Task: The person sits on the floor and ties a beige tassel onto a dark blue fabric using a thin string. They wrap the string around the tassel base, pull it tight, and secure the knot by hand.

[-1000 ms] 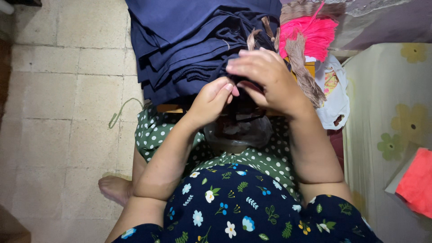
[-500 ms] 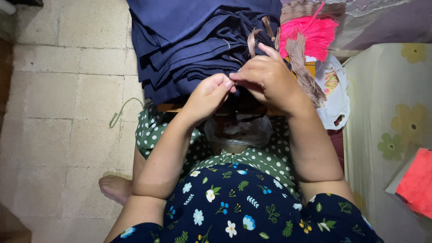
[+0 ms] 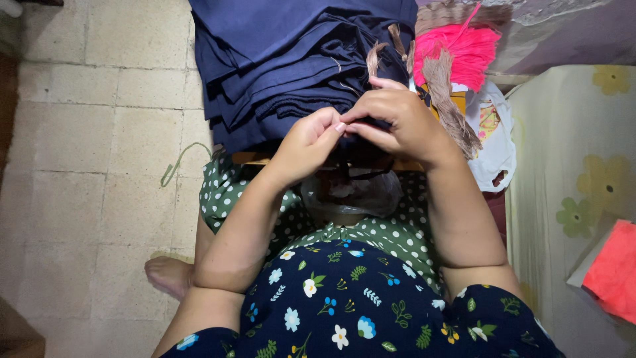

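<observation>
Here, 2 hands [image 3: 311, 142] [image 3: 397, 119], 1 navy fabric stack [image 3: 285, 59]

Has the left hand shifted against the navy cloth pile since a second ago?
No, barely. The left hand is still pinched fingertip to fingertip with the right hand at the lower edge of the navy cloth pile, below the pink tassel.
</observation>
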